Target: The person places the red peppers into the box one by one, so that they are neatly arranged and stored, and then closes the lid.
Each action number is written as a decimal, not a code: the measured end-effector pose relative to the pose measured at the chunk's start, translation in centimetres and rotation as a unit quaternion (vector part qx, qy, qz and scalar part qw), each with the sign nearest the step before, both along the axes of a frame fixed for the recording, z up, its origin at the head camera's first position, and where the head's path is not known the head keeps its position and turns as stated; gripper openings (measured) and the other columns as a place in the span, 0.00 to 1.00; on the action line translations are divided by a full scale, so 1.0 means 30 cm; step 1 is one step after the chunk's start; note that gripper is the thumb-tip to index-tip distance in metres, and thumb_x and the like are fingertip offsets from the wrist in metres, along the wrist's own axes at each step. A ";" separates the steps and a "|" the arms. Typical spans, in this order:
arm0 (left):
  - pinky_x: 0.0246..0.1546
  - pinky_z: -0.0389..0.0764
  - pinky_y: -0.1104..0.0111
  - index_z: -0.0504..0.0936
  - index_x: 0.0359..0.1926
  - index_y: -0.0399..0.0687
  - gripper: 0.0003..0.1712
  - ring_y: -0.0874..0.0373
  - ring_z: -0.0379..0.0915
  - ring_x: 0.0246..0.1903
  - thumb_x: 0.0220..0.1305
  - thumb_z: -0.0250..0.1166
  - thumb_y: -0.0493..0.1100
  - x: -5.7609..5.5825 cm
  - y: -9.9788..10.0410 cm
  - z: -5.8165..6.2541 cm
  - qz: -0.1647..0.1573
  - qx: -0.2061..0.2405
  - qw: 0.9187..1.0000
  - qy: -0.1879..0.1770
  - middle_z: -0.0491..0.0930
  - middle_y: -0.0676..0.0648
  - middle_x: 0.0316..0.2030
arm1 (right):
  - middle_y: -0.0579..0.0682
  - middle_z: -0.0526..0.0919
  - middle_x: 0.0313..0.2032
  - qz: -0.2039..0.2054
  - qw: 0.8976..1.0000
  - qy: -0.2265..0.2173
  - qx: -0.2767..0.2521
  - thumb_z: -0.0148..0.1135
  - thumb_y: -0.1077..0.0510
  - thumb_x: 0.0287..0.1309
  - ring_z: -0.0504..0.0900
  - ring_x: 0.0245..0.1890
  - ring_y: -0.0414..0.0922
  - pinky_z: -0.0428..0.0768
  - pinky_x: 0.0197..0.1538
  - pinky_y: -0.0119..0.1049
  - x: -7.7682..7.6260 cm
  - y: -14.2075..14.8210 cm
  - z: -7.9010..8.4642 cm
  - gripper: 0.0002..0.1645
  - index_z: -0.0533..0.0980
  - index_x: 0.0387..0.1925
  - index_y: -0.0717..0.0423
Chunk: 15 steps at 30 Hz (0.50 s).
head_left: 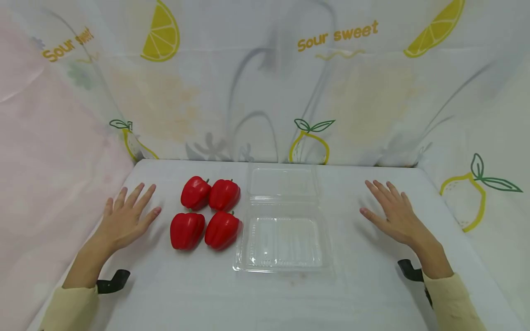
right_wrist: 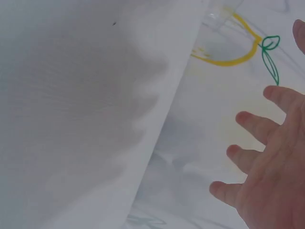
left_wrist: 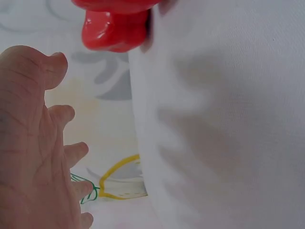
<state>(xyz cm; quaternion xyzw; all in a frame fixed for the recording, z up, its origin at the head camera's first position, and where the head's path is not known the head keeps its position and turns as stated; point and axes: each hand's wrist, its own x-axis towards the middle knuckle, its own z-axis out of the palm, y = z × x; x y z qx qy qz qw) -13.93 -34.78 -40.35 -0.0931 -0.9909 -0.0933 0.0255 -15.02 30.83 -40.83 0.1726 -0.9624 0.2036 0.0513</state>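
Several glossy red bell peppers with green stems stand in two rows on the white table. In the head view, the front-left bell pepper (head_left: 187, 231) is close to my left hand (head_left: 124, 219), whose fingers are spread and hold nothing. To the right of the peppers lies a clear plastic clamshell box (head_left: 285, 241), its lid (head_left: 283, 181) folded back away from me. My right hand (head_left: 391, 214) hovers over the table right of the box, fingers extended, touching nothing. Part of a red pepper (left_wrist: 116, 31) shows at the top of the left wrist view.
The white table (head_left: 198, 294) ends at a back edge against a hanging cloth (head_left: 256, 82) printed with lemons. Pinkish cloth (head_left: 54, 161) borders the left side. Dark straps with black mounts (head_left: 113, 281) sit on both wrists.
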 end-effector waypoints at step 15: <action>0.60 0.44 0.27 0.50 0.77 0.45 0.46 0.23 0.43 0.67 0.68 0.58 0.58 0.037 0.058 0.025 -0.041 0.051 0.998 -0.020 0.52 0.29 0.71 | 0.65 0.59 0.71 0.032 0.999 -0.019 -0.028 0.61 0.41 0.65 0.49 0.72 0.66 0.44 0.65 0.72 0.016 -0.052 0.023 0.46 0.54 0.76 0.49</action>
